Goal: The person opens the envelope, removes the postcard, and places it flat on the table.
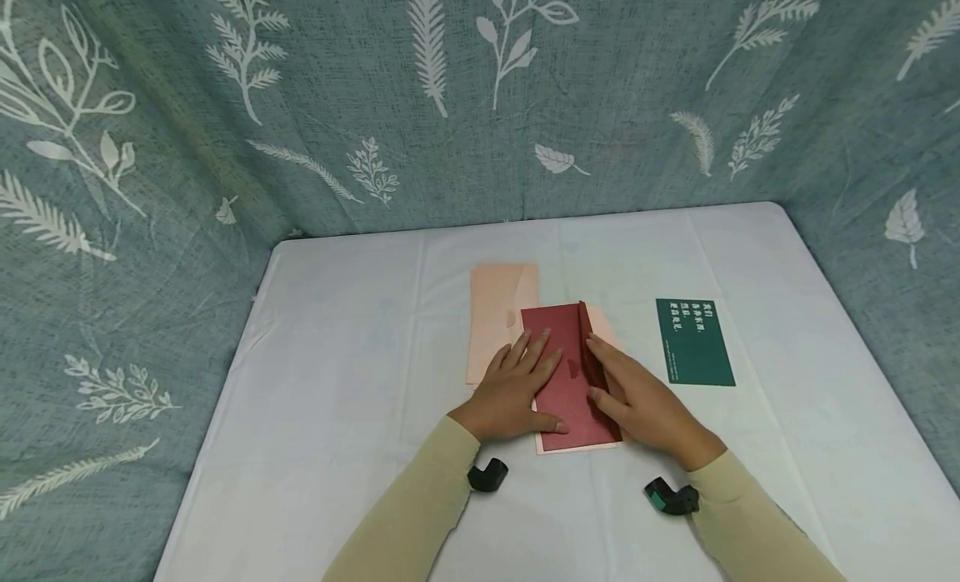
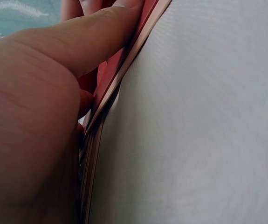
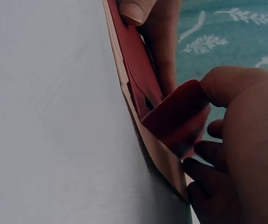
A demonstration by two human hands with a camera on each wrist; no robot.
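A red envelope (image 1: 570,415) lies on pale pink paper, its long flap (image 1: 587,336) standing up along the right side. My left hand (image 1: 508,398) rests on the envelope's left part with fingers spread and thumb near the lower edge. On the flap's outer side, my right hand (image 1: 651,403) touches it with thumb and fingertips, the fingers fairly straight. In the right wrist view the raised flap (image 3: 182,109) leans between the envelope body and the right thumb. The left wrist view shows the left thumb pressing the red paper (image 2: 145,18) above a layered stack edge.
More pale pink envelopes (image 1: 491,311) lie behind and left of the red one. A green card (image 1: 693,342) with white writing is on the right of the white table (image 1: 337,357). Leaf-patterned teal cloth (image 1: 450,165) hangs behind and at both sides.
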